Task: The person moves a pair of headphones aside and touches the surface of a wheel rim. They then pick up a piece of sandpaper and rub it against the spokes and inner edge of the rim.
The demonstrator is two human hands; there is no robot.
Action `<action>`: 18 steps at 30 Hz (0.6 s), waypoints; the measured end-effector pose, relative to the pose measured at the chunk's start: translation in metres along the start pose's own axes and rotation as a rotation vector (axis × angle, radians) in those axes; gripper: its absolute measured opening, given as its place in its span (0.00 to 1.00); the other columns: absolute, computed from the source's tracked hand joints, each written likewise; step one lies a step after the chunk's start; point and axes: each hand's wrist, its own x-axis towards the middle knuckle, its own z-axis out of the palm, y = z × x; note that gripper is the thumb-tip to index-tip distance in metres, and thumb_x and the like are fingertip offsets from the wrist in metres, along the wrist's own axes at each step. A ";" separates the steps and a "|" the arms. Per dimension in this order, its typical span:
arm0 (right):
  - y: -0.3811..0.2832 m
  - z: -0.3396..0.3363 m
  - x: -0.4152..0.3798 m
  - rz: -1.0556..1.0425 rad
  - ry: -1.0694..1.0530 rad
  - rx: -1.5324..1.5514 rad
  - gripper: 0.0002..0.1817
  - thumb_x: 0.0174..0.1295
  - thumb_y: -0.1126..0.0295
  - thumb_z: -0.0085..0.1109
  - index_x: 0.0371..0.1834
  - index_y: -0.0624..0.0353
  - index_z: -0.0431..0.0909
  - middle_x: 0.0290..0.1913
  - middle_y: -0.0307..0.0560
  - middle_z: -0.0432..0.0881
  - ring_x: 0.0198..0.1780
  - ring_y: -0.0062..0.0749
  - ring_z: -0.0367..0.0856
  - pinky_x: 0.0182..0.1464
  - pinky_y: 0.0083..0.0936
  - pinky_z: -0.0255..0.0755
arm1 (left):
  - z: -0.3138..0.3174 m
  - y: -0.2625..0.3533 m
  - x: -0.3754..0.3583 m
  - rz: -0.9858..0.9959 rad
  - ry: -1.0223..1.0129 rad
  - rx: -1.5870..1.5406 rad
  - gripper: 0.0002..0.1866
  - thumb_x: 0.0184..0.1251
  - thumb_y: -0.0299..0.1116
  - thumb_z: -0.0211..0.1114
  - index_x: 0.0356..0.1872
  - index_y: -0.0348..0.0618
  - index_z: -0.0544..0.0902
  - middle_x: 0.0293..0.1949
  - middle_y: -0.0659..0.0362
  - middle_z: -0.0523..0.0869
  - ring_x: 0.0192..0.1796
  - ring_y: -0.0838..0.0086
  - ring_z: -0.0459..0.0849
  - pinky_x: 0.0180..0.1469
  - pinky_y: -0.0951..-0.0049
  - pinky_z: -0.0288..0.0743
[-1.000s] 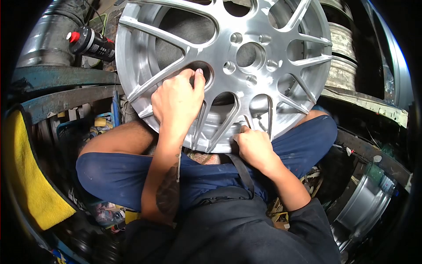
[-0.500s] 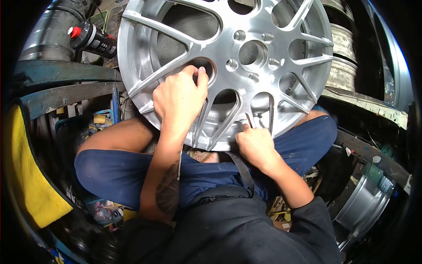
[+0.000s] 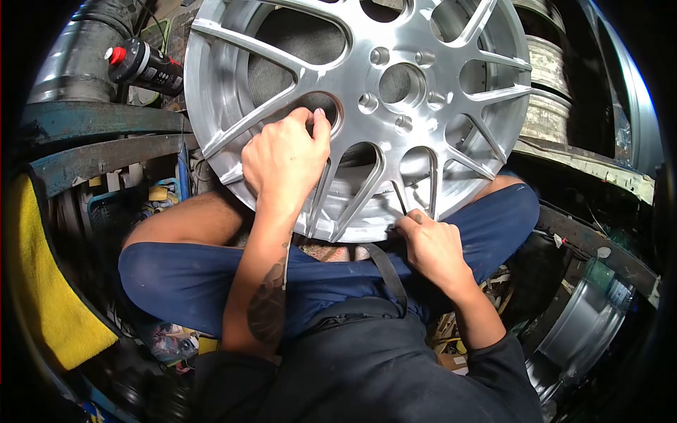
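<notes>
Nearest: my lap, dark apron over blue shorts (image 3: pixel 190 278). One alloy wheel (image 3: pixel 352 77) stands propped on it. My right hand (image 3: pixel 434 247), near right, is closed around a thin tool (image 3: pixel 400 199) whose tip sits on a lower spoke. My left hand (image 3: pixel 285 158) hooks its fingers through a spoke opening, steadying the wheel. Face reads evenly bright; my guess is most of the finishing is done, lower spokes remaining. Left: one yellow cloth (image 3: pixel 42 282). Far left: one spray can (image 3: pixel 144 67). Near right: a second rim (image 3: pixel 582 331).
</notes>
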 end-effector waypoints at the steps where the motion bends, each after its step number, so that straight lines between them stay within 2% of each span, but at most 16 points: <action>1: 0.001 0.005 -0.001 0.010 -0.006 0.005 0.09 0.62 0.74 0.60 0.45 0.56 0.84 0.40 0.49 0.87 0.33 0.53 0.87 0.32 0.46 0.78 | 0.000 0.000 0.000 0.004 0.004 0.000 0.24 0.74 0.57 0.58 0.46 0.52 0.93 0.30 0.40 0.90 0.39 0.41 0.90 0.44 0.46 0.81; 5: -0.006 0.013 0.006 0.073 0.046 0.005 0.09 0.67 0.71 0.60 0.47 0.53 0.85 0.38 0.47 0.89 0.33 0.52 0.87 0.33 0.45 0.79 | 0.000 -0.001 -0.001 0.010 0.003 -0.003 0.24 0.74 0.57 0.58 0.46 0.50 0.93 0.30 0.40 0.90 0.39 0.41 0.90 0.44 0.46 0.81; 8: -0.004 0.031 0.016 0.010 0.130 0.029 0.11 0.66 0.72 0.59 0.49 0.52 0.85 0.38 0.47 0.89 0.33 0.52 0.88 0.33 0.44 0.79 | 0.000 -0.002 -0.001 0.011 0.006 -0.010 0.24 0.74 0.57 0.58 0.46 0.50 0.93 0.29 0.41 0.89 0.39 0.41 0.90 0.44 0.46 0.81; 9: -0.008 0.032 0.019 0.006 0.104 -0.004 0.14 0.62 0.74 0.59 0.50 0.52 0.86 0.38 0.46 0.89 0.32 0.50 0.88 0.32 0.43 0.80 | 0.000 -0.001 -0.001 0.013 0.008 -0.014 0.24 0.74 0.57 0.58 0.46 0.50 0.93 0.29 0.41 0.89 0.39 0.41 0.90 0.44 0.46 0.81; 12: -0.013 0.035 0.023 -0.009 0.070 -0.060 0.08 0.60 0.74 0.56 0.40 0.56 0.84 0.38 0.47 0.88 0.32 0.48 0.89 0.31 0.42 0.81 | 0.001 -0.002 0.000 0.015 0.001 -0.028 0.24 0.74 0.56 0.58 0.45 0.50 0.93 0.29 0.41 0.89 0.39 0.41 0.90 0.43 0.46 0.81; 15: -0.010 0.030 0.026 -0.049 0.057 -0.047 0.07 0.59 0.73 0.57 0.35 0.56 0.85 0.36 0.48 0.88 0.32 0.47 0.90 0.31 0.42 0.81 | -0.001 -0.001 -0.001 0.015 -0.003 -0.020 0.24 0.74 0.56 0.58 0.46 0.50 0.93 0.29 0.41 0.90 0.39 0.41 0.90 0.44 0.46 0.82; 18: -0.004 0.031 0.036 -0.120 -0.015 -0.036 0.10 0.56 0.72 0.60 0.38 0.54 0.88 0.36 0.47 0.87 0.32 0.49 0.88 0.33 0.44 0.80 | 0.001 -0.002 0.000 0.020 0.012 -0.027 0.24 0.74 0.56 0.58 0.46 0.50 0.93 0.30 0.41 0.90 0.39 0.42 0.90 0.44 0.47 0.82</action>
